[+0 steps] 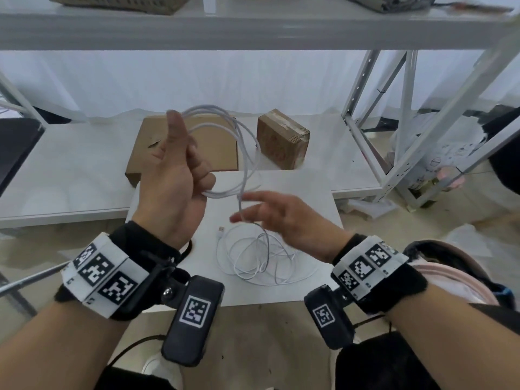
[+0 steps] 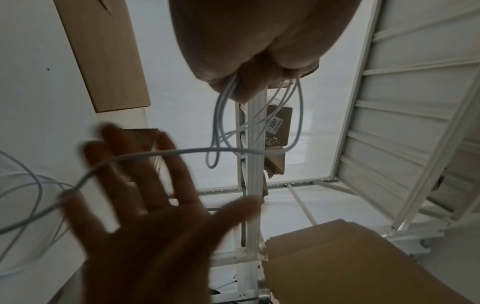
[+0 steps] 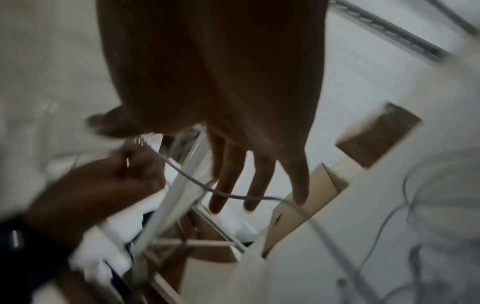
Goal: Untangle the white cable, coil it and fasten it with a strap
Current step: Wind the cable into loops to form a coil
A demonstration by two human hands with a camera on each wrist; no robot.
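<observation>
White cable (image 1: 239,153) seen from the head camera: several finished loops stand upright in the left hand (image 1: 174,181), whose fingers (image 1: 201,167) are curled around the bottom of the bundle, thumb raised. From there one strand drops across the right hand (image 1: 270,215), whose fingers are straight and spread, gripping nothing; the strand seems to touch them. The rest lies in a loose tangle on the white worktop (image 1: 309,277) just below both hands, with a plug end (image 1: 221,229) beside it. A flat cardboard sheet (image 1: 213,144) and a small cardboard box (image 1: 282,137) sit behind.

Left wrist camera: the loops hang from the clenched left hand (image 2: 254,67); a single strand runs sideways across the blurred, open right hand (image 2: 145,216).

Right wrist camera: blurred; the strand crosses under the straight fingers (image 3: 228,179), running toward the left fist (image 3: 103,181).

The free length lies below and nearest the right hand, which looks best placed to lift the next loop. No strap is visible.
</observation>
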